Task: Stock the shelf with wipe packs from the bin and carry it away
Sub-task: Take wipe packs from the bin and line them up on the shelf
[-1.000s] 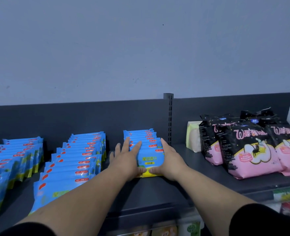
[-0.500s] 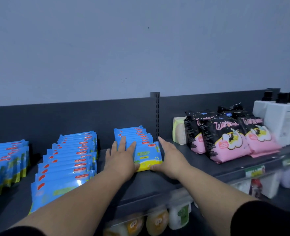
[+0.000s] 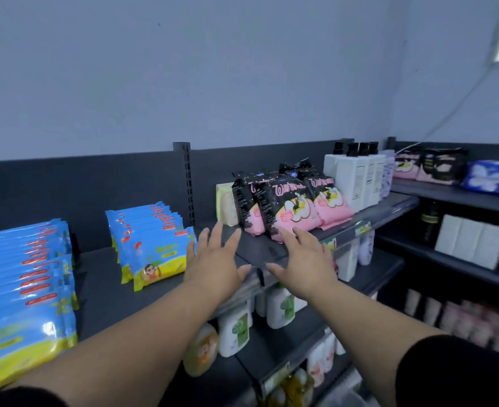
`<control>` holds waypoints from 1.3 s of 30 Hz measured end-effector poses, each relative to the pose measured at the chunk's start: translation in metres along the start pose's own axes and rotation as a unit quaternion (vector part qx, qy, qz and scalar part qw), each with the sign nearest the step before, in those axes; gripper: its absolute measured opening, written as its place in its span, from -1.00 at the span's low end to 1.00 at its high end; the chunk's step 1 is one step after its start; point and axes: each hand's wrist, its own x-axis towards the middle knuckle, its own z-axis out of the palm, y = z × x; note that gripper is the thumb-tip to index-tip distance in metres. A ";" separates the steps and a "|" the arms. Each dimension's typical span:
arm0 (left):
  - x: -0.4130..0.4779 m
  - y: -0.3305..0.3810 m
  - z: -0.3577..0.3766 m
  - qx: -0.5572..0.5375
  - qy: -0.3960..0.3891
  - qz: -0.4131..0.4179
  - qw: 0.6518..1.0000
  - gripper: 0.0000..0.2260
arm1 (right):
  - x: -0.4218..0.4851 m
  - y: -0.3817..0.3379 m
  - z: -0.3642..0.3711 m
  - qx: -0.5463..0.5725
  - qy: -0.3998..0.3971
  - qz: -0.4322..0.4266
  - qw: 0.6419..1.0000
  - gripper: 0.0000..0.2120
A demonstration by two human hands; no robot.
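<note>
Shop aisle, stocked dark shelves, wipe packs, bottles

wipes, middle row: glossy blue plastic wipe packs are showing a yellow bottom band, red marks and a cartoon figure print.
wipes, left row: second row of blue wipe packs is carrying red labels and a yellow-green bottom edge.
shelf: dark grey metal shelf is reading plain matte.
pouches: black-and-pink soft pouches are showing pink script over white-and-yellow artwork.
bottles: white rectangular bottles are wearing black caps.
wall: pale blue-grey painted wall is showing plain.
sleeves: black fabric sleeves are reading solid black.
</note>
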 end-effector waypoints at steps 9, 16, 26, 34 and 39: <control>0.016 0.132 0.037 -0.030 -0.016 0.079 0.996 -0.36 | -0.027 0.130 -0.016 -0.010 -0.010 0.081 0.997 -0.27; 0.020 0.247 0.110 -0.058 -0.055 0.105 0.991 -0.37 | -0.058 0.259 0.008 -0.001 -0.065 0.137 0.988 -0.27; -0.009 0.312 0.267 -0.046 -0.165 0.118 0.978 -0.37 | -0.125 0.383 0.110 0.030 -0.198 0.229 0.953 -0.27; -0.046 0.275 0.387 -0.042 -0.265 0.103 0.958 -0.39 | -0.194 0.392 0.213 0.043 -0.261 0.254 0.931 -0.30; -0.076 0.248 0.456 -0.033 -0.362 0.083 0.928 -0.39 | -0.234 0.383 0.288 0.066 -0.328 0.262 0.905 -0.27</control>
